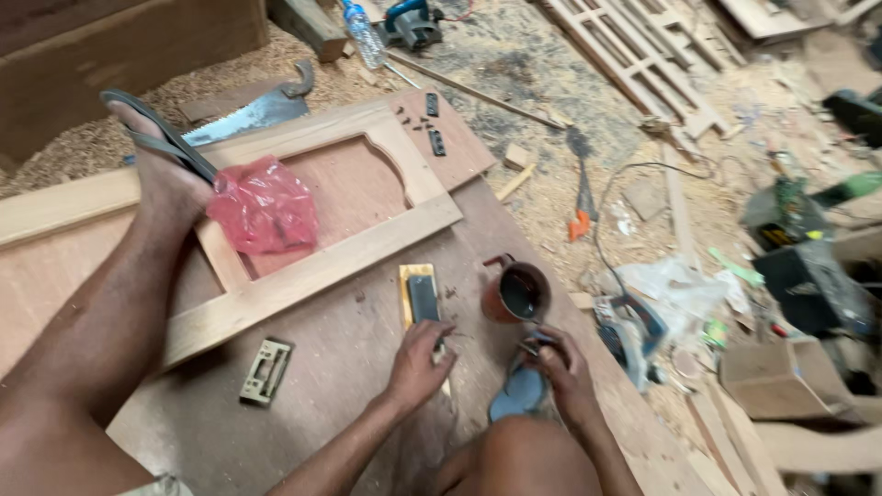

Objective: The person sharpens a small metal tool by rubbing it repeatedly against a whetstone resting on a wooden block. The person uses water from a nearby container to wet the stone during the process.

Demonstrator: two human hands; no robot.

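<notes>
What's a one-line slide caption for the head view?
Left hand on a dark sharpening stone, right hand beside a brown cup, on a workshop floor board.

This is a woodworking shop, worked at floor level — sawdust and shavings [514, 55] cover the ground. A handsaw [248, 115] lies by a panelled wooden door frame [322, 257], lattice frames [643, 64] and offcuts are strewn about, and corded power tools [413, 23] sit among the scrap — one blue tool [634, 331] lies close by.

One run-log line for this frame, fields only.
left hand: on sharpening stone | right hand: pinching small metal piece, unclear | nearby: mug, red bag, handsaw
</notes>
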